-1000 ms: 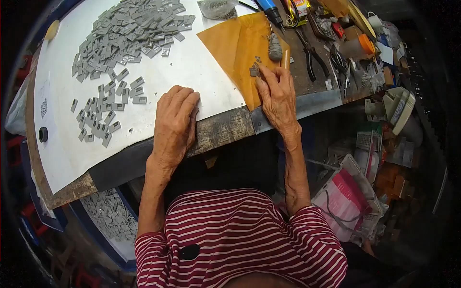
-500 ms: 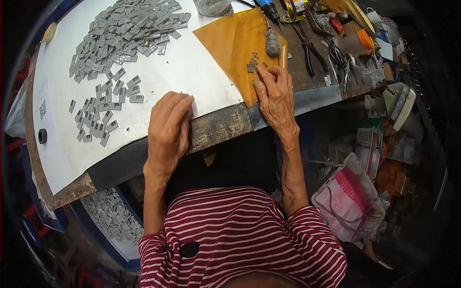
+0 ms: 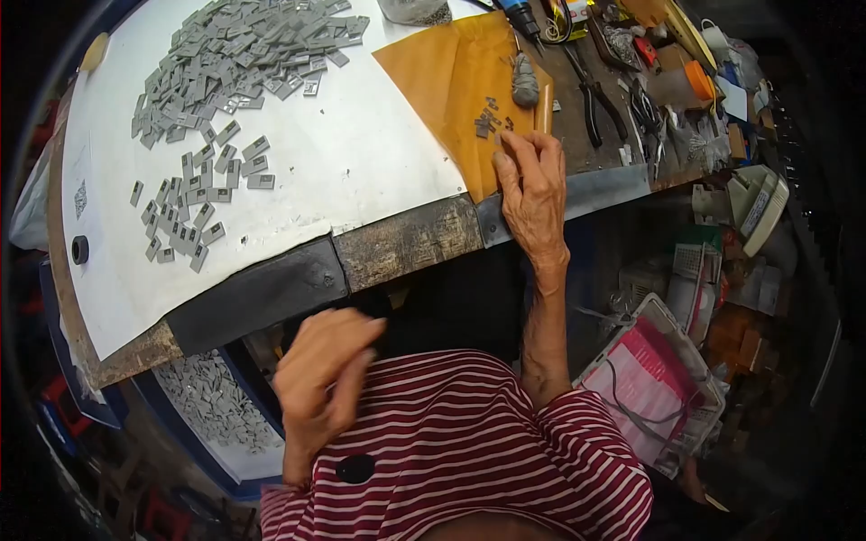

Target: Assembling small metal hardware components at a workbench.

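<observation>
My right hand [image 3: 534, 194] rests at the table's front edge, its fingertips on a sheet of orange-brown paper [image 3: 433, 68]. Its fingers are loosely bent and apart, open, with nothing seen in them. Just beyond the fingertips lie several small dark grey pieces [image 3: 483, 123]. A grey lump-like tool handle [image 3: 525, 83] lies past them on the paper. My left hand [image 3: 320, 374] is off the table, low before the striped shirt. It is blurred by motion, and whether it holds anything is hidden.
Small grey rectangular parts form a large pile [image 3: 239, 68] and a looser group [image 3: 194, 198] on white paper [image 3: 316, 162]. A black ring [image 3: 80, 250] sits at the left. Black-handled pliers [image 3: 595, 104] lie at right. More parts fill a blue-edged tray [image 3: 216, 406] below; a crate [image 3: 654, 379] stands low right.
My left hand has drawn back from the table edge toward my body. The right hand stays by the small pieces, its thumb and forefinger still near them. The view has shifted slightly.
</observation>
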Demonstrator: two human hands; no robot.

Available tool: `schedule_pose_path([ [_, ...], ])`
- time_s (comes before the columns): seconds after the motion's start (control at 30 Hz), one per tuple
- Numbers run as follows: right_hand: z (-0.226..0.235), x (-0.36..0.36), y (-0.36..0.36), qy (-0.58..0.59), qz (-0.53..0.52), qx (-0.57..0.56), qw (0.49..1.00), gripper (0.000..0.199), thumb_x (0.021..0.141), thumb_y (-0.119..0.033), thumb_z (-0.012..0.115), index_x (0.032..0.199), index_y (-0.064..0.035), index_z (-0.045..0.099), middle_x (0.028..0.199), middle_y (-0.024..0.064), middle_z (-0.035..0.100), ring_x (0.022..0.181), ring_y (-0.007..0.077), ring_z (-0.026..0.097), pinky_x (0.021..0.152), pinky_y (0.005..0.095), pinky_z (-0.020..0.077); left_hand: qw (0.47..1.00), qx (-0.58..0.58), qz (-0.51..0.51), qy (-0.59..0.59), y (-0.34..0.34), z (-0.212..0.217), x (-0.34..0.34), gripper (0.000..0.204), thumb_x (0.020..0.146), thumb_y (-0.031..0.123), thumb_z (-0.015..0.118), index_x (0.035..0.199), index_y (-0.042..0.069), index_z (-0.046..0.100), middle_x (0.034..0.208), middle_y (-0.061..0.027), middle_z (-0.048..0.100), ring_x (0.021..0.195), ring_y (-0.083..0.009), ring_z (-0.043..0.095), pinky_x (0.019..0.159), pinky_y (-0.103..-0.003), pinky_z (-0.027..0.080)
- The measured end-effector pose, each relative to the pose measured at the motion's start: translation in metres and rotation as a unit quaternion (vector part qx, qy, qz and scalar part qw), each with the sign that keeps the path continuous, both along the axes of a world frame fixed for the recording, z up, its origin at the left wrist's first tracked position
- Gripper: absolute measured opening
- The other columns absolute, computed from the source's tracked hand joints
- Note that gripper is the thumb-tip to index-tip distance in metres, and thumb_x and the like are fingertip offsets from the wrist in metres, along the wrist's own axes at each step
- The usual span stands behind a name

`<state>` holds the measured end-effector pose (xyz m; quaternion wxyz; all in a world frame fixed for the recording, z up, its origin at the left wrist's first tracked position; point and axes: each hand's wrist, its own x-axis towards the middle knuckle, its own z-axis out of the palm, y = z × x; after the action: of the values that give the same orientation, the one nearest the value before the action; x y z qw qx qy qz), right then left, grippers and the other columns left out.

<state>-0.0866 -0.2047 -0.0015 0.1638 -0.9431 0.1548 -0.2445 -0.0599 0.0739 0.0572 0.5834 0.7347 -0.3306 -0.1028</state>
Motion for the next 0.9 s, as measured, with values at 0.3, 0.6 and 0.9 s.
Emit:
schedule_pose_path([
  [0.3, 0.006, 0.017, 0.010, 0.018, 0.007, 0.015, 1.000, 0.026, 0.084, -0.013, 0.058, 0.108, -0.0033, 0.060, 0.098, 0.0164, 0.047, 0.090, 0.0301, 0.050, 0.079, 0.0380, 0.0420, 0.941, -0.123, -0.303, -0.081, -0.073, -0.013, -0.011, 0.029, 0.076, 0.005, 0.062, 0.104, -0.001, 0.059, 0.085, -0.0128, 0.060, 0.080, -0.0254, 0.059, 0.073, -0.036, 0.047],
  [0.6, 0.003, 0.007, 0.006, -0.011, -0.022, 0.025, 0.999, 0.031, 0.079, -0.008, 0.062, 0.110, -0.0031, 0.057, 0.103, 0.0162, 0.047, 0.091, 0.0295, 0.049, 0.079, 0.0384, 0.0430, 0.964, -0.006, -0.261, 0.045, -0.049, -0.027, 0.002, 0.033, 0.073, -0.004, 0.061, 0.105, 0.002, 0.060, 0.087, -0.0130, 0.061, 0.085, -0.0280, 0.059, 0.077, -0.038, 0.047],
  [0.9, 0.004, 0.010, 0.008, 0.040, 0.002, 0.009, 0.999, 0.032, 0.081, -0.015, 0.062, 0.112, -0.0085, 0.058, 0.103, 0.0164, 0.047, 0.093, 0.0310, 0.048, 0.078, 0.0395, 0.0427, 0.959, -0.018, -0.284, -0.004, -0.057, -0.038, -0.001, 0.042, 0.070, -0.006, 0.061, 0.111, 0.001, 0.055, 0.086, -0.0119, 0.058, 0.083, -0.0265, 0.058, 0.076, -0.037, 0.045],
])
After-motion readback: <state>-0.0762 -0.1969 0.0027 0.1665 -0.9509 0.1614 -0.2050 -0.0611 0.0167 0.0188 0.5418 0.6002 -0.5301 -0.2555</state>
